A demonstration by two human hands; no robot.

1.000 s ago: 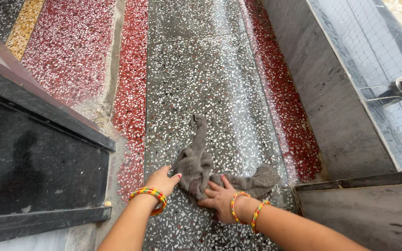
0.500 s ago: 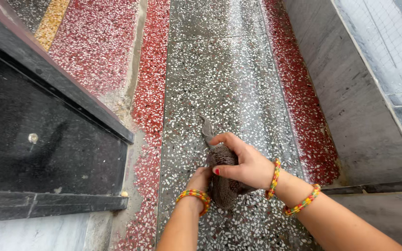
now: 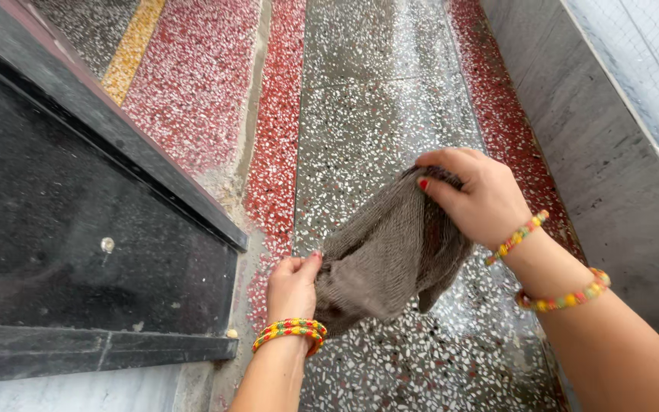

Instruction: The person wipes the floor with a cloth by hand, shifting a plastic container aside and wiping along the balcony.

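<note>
Both hands are on the cloth now: the right hand (image 3: 482,198) has its fingers pinched shut on the top edge of the grey-brown knitted cloth (image 3: 390,255), lifting it up off the floor, while the left hand (image 3: 293,286) is closed on the lower edge, thumb pressed into the fabric. So the cloth hangs between them, slack and bunched in the middle, held above the grey speckled terrazzo floor (image 3: 375,114), with the red speckled strip (image 3: 276,152) just to the left and the dark polished stone slab (image 3: 78,229) beyond that. To handle it well, I'd say the grips want to sit out at the corners rather than mid-edge, so the fabric opens flat instead of sagging. Keep it taut between the hands, and watch the loose tail at the lower right, which looks likely to drag on the floor near the grey wall (image 3: 612,152).
</note>
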